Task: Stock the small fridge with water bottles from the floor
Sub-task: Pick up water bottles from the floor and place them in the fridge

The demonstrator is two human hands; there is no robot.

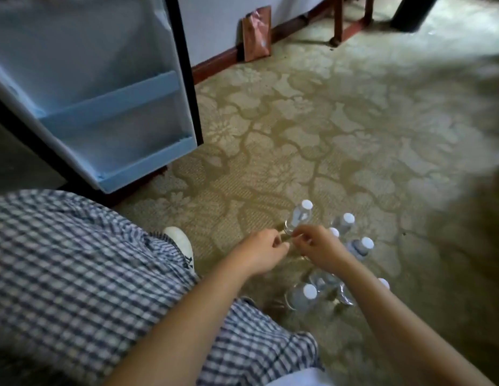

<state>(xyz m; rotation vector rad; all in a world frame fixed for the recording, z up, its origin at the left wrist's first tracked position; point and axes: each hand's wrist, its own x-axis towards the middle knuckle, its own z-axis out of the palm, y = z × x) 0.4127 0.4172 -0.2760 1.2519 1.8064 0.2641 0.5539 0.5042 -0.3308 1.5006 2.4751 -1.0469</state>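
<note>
Lower centre, the left hand and right hand meet, curled fingers pinching the lower end of one tilted bottle. More bottles stand on the carpet beneath them. The fridge door hangs open at upper left.

No legible text, brand, number or sign anywhere in view. Small dark printed mark on the side of the white shoe, too blurred to read as letters or a logo. Clear water bottles with plain white caps standing on the patterned carpet, nothing readable on them. Shiny brown bag leaning against the wall, its surface creased and glossy, no wording to make out.
</note>
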